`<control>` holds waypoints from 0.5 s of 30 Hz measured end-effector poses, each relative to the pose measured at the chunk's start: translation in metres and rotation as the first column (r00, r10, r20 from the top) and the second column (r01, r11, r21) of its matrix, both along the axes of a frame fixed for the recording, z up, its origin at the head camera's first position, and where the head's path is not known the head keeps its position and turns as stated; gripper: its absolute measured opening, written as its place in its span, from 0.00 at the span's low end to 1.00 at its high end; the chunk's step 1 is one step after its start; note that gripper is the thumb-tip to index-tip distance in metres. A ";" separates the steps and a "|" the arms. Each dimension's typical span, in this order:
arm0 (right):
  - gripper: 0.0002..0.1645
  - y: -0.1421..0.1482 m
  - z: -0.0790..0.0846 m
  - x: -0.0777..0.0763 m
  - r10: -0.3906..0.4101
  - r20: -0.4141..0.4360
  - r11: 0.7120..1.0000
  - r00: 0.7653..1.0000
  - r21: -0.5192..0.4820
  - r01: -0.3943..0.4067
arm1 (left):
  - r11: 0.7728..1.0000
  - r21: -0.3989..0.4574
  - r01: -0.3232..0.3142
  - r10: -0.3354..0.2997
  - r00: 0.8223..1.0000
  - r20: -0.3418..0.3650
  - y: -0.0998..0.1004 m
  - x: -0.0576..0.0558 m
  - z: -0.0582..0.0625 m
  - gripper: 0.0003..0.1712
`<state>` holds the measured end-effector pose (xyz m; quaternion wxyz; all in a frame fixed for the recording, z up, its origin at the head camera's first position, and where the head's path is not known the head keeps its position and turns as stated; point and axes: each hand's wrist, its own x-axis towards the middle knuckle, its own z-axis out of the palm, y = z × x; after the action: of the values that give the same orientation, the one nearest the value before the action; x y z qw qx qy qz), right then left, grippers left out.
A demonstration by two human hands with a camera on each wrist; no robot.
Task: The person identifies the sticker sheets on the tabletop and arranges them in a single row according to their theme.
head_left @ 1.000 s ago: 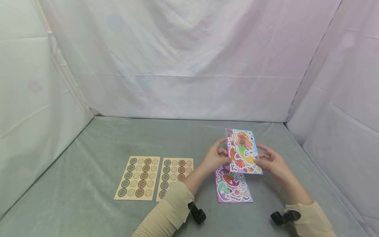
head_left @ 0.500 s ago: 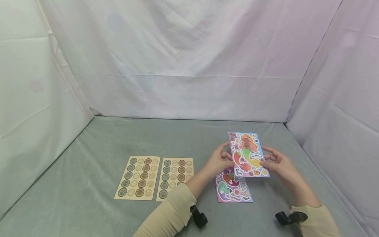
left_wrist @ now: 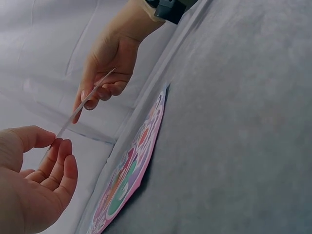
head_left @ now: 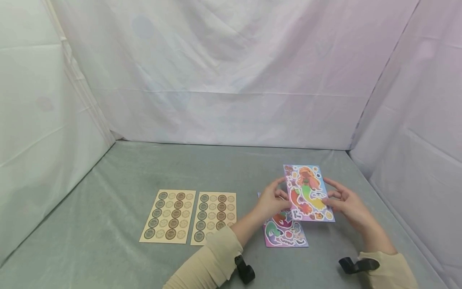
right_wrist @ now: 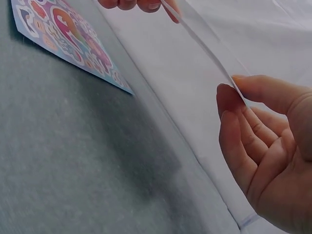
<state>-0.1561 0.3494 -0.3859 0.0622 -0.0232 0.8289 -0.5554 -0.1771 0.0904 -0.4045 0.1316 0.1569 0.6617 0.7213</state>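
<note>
A colourful mermaid sticker sheet (head_left: 306,192) is held up off the table between both hands. My left hand (head_left: 271,200) pinches its left edge, thumb on the printed face and fingers behind. At the right edge my right hand (head_left: 344,204) pinches it the same way. Both wrist views show the sheet edge-on, a thin white line (right_wrist: 207,48) between thumb and fingers. Below lies a second, pink and purple mermaid sticker sheet (head_left: 285,235), flat on the table; the held sheet and left hand cover its upper part in the head view.
Two cream sheets of round labels lie side by side on the left: one farther left (head_left: 167,216), the other (head_left: 216,214) partly behind the left sleeve (head_left: 213,257). Grey cloth covers the table (head_left: 108,224). White curtains (head_left: 223,72) enclose the back and both sides.
Both hands have carried the held sticker sheet to the right and a little nearer, so it stands farther right over the lower sheet. The label sheets have stayed put.
</note>
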 end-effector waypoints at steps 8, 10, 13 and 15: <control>0.47 0.010 0.000 0.003 0.054 -0.023 0.998 0.998 0.036 -0.053 | 0.999 -0.029 -0.028 0.027 0.999 -0.017 0.007 0.010 0.001 0.47; 0.46 0.013 -0.001 0.003 0.059 -0.020 0.998 0.998 0.040 -0.058 | 0.999 -0.040 -0.031 0.030 0.999 -0.026 0.009 0.012 0.000 0.47; 0.45 0.017 -0.003 0.003 0.077 -0.023 0.996 0.997 0.052 -0.075 | 0.998 -0.047 -0.037 0.035 0.999 -0.034 0.011 0.014 -0.002 0.48; 0.44 0.020 -0.005 0.003 0.082 -0.026 0.995 0.996 0.054 -0.080 | 0.998 -0.045 -0.041 0.039 0.999 -0.036 0.013 0.015 -0.004 0.48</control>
<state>-0.1534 0.3697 -0.3908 0.0735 -0.0632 0.8425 -0.5300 -0.1621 0.1038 -0.4084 0.1092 0.1532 0.6832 0.7056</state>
